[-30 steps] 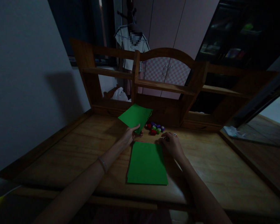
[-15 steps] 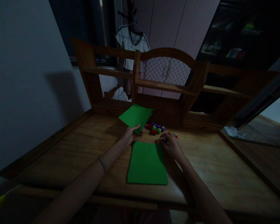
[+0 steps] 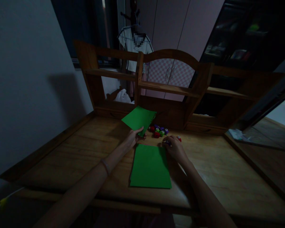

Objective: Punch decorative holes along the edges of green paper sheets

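My left hand (image 3: 134,136) is closed on a green sheet (image 3: 139,118), thumb on top, and holds it tilted above the desk. Dark marks run along the sheet's right edge. Flat on the desk in front of me lies a green stack of sheets (image 3: 150,166). Just past its far right corner, my right hand (image 3: 174,147) has its fingers curled around a small purple toy with an eye (image 3: 167,142), partly hidden by the fingers. A red toy with an eye (image 3: 179,138) sits just beyond that hand. Between the hands is a cluster of small red, green and purple toys (image 3: 161,133).
The wooden desk (image 3: 90,148) has a raised shelf unit (image 3: 167,85) along its back. A wall (image 3: 33,95) borders it on the left. Some clear plastic (image 3: 237,134) lies beyond the right edge. A white shirt (image 3: 130,41) hangs behind the shelves.
Almost nothing differs. The whole view has shifted very slightly, and both hands keep their places and their holds.
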Demonstrator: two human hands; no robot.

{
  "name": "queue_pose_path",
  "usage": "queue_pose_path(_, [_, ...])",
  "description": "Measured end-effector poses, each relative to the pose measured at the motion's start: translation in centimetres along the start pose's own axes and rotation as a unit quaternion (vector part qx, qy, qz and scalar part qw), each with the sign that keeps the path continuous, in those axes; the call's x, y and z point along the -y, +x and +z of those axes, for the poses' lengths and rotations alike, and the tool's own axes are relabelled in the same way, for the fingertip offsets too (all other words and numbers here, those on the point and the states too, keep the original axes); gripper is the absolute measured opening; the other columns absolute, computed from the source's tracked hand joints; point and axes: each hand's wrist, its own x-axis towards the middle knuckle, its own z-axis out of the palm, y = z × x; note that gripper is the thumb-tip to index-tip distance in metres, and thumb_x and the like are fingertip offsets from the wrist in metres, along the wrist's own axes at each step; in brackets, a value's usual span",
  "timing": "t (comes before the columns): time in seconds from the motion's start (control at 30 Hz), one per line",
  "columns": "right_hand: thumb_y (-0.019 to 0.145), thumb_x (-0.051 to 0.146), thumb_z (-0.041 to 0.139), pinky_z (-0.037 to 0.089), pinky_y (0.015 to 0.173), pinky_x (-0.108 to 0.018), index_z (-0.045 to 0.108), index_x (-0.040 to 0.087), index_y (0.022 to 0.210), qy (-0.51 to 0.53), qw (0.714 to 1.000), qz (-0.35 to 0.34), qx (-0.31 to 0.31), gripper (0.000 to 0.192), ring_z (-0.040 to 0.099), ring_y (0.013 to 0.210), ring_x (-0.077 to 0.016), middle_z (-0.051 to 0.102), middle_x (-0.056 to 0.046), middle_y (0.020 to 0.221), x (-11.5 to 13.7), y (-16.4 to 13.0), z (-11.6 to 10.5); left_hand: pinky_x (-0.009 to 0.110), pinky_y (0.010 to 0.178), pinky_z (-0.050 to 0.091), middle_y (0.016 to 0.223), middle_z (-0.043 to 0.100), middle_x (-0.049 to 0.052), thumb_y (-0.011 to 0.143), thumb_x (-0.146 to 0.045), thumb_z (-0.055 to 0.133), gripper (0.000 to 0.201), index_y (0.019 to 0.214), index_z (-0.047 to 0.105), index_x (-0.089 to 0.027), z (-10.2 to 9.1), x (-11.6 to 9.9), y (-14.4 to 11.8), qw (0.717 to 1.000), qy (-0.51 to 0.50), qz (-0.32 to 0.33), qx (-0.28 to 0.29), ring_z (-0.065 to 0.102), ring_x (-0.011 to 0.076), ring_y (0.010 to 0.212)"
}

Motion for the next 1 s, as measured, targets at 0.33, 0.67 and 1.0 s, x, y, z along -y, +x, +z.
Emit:
queue_pose_path(0.33, [0.079,0.013,0.053,0.039,0.079,-0.031,0.062,0.021,0.088,-0.006,1.000,0.007,-0.001,0.016,0.052,0.091,-0.0209,0.058,-0.006,0.092,0.19,0.09,-0.17,0.025,0.048,0.052,0.067,0.063,0.004,0.073,-0.019,0.067,0.018,0.086,0.059,-0.009,0.03,0.04,0.11,1.000,-0.002,-0.002,-0.007,0.062,0.0142,0.055])
queue_pose_path(0.67, [0.078,0.011,0.053,0.039,0.078,-0.030,0.062,0.021,0.089,-0.012,1.000,0.005,-0.002,0.018,0.052,0.091,-0.0203,0.057,-0.005,0.091,0.23,0.01,-0.19,0.026,0.049,0.052,0.069,0.063,0.004,0.073,-0.021,0.068,0.020,0.088,0.060,-0.009,-0.10,-0.01,0.07,1.000,-0.001,-0.005,0.002,0.062,0.0148,0.057])
queue_pose_path(1.0, [0.076,0.010,0.052,0.039,0.078,-0.029,0.063,0.019,0.083,-0.015,1.000,0.011,-0.019,0.016,0.052,0.088,-0.0197,0.057,-0.006,0.089,-0.36,0.01,0.05,0.026,0.048,0.051,0.068,0.063,0.005,0.071,-0.024,0.070,0.023,0.087,0.060,-0.009,-0.18,0.21,0.17,1.000,0.014,0.000,-0.001,0.062,0.0153,0.056])
